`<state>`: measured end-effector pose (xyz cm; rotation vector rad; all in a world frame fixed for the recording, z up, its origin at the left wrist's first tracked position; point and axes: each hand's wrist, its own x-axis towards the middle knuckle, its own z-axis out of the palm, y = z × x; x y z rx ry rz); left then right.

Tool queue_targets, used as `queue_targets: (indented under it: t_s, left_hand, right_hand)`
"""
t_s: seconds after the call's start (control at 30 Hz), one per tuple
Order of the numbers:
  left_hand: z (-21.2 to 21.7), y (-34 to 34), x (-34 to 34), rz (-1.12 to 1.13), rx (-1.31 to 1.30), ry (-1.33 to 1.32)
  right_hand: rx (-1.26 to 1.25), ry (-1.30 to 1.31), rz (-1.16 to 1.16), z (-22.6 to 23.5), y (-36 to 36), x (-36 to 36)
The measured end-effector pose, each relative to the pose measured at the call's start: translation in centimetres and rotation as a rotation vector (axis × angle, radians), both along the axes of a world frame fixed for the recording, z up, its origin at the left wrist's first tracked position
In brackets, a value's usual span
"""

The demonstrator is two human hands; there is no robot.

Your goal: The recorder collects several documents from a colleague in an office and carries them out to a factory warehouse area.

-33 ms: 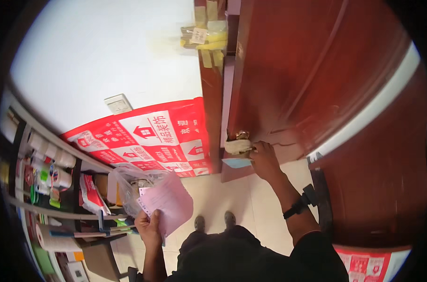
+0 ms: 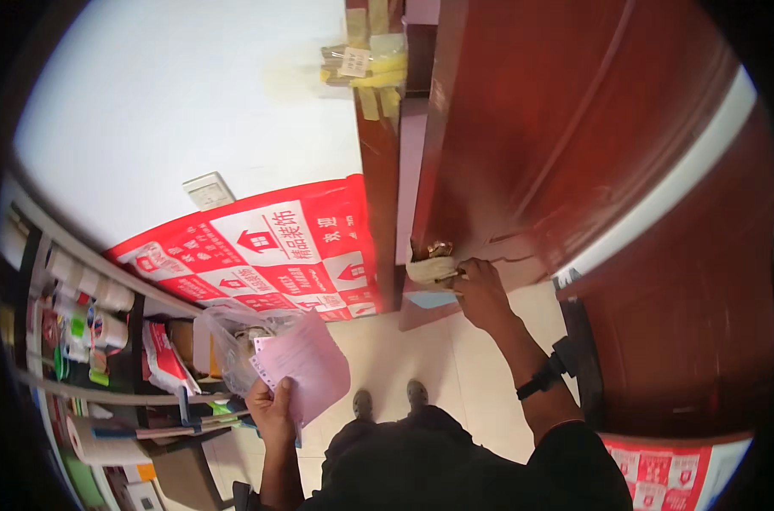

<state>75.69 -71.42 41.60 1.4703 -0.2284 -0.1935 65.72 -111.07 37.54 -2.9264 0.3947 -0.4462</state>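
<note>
- Left hand [image 2: 272,409]: fingers closed on pink sheets [image 2: 310,366], thumb on top. Sheets held tilted, below and left of the door, overlapping the bag in view.
- Right hand [image 2: 482,294]: fingers bent, gripping the right end of a pale, cloth-like wrapped handle [image 2: 432,272]; undersides of the fingers hidden. Dark wristband [image 2: 536,381] on that forearm.
- Brass-coloured metal [image 2: 439,248] just above the wrapping, against a glossy red-brown door [image 2: 523,145], which stands open.
- Floor [image 2: 472,366]: pale tiles; the person's two shoes [image 2: 417,393] side by side on it.
- Door frame [image 2: 378,183]: red-brown, yellowish tape [image 2: 380,83] across its upper part.
- Wall [image 2: 182,85]: white above, red-and-white printed sheeting [image 2: 263,241] below; white switch plate [image 2: 208,191] just above the sheeting's edge.
- Far right: second dark red panel [image 2: 685,341].
- Clear plastic bag [image 2: 221,328] beside the sheets, slack; contents too blurred to name.
- Shelf unit [image 2: 148,398], left: pale rolls [image 2: 93,281] in a row, red-and-white packet [image 2: 167,358] standing at a slant, small green items [image 2: 99,375], another large roll [image 2: 106,443] lower down.
</note>
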Motion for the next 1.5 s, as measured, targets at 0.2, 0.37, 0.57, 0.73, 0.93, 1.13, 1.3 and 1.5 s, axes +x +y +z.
queue_targets:
  t_s: [0.2,0.37,0.57,0.73,0.93,1.13,1.3,1.5]
  left_hand:
    - [-0.4,-1.0,4.3,-0.214,0.038,-0.024]
    - [-0.9,-3.4,5.9,-0.347,0.04,-0.042]
    - [-0.6,-10.7,4.3,-0.57,0.058,-0.091]
    - [-0.2,-17.1,1.8,-0.745,0.0,-0.084]
    - [-2.6,-26.2,-1.0,-0.947,-0.005,-0.052]
    - [-4.8,-33.0,1.9,-1.044,-0.019,0.016]
    - [-6.8,-39.5,4.1,-1.247,-0.057,0.038]
    - [-9.6,-46.4,8.1,-1.268,-0.05,0.051]
  right_hand:
    - [0.052,0.001,-0.082,1.0,5.3,-10.4]
    - [0.146,-0.07,-0.504,0.8,13.2,-20.5]
    - [0.571,-0.108,-0.786,-4.9,23.0,-27.5]
    - [0.803,-0.259,-1.089,-6.0,23.3,-28.5]
    - [0.604,-0.694,-1.267,-7.2,23.9,-32.8]
    - [0.555,-0.562,-1.504,-7.3,21.1,-34.4]
    - [0.536,-0.439,-1.691,-8.5,22.3,-35.5]
    - [0.276,-0.136,-1.47,-3.3,17.1,-25.7]
